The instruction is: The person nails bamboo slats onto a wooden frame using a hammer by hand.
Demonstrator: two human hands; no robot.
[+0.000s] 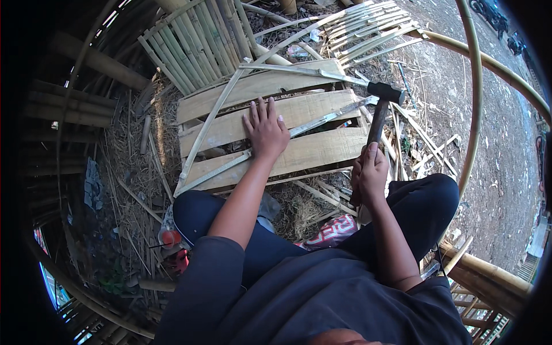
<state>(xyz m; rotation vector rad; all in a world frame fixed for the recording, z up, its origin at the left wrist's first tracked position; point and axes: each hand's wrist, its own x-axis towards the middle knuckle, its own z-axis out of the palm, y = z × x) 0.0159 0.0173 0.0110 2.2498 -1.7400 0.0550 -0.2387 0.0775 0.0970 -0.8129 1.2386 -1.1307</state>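
Note:
A triangular frame of split bamboo strips (214,118) lies across a low platform of pale wooden planks (319,109). My left hand (267,131) is flat, fingers spread on the middle plank, its heel over the frame's near diagonal strip (325,118). In my right hand (371,167) is a hammer (376,123), gripped around its dark wooden handle. The black hammer head is up at the right corner of the frame, where two strip ends come close together. Whether the head touches the strips cannot be made out.
A bamboo slat panel (192,46) stands behind the platform at left. Another slatted piece (371,29) lies far right. Loose bamboo offcuts (425,135) and shavings litter the ground. A curved bamboo pole (476,98) rises at right. My bent knees (431,198) flank the platform's near side.

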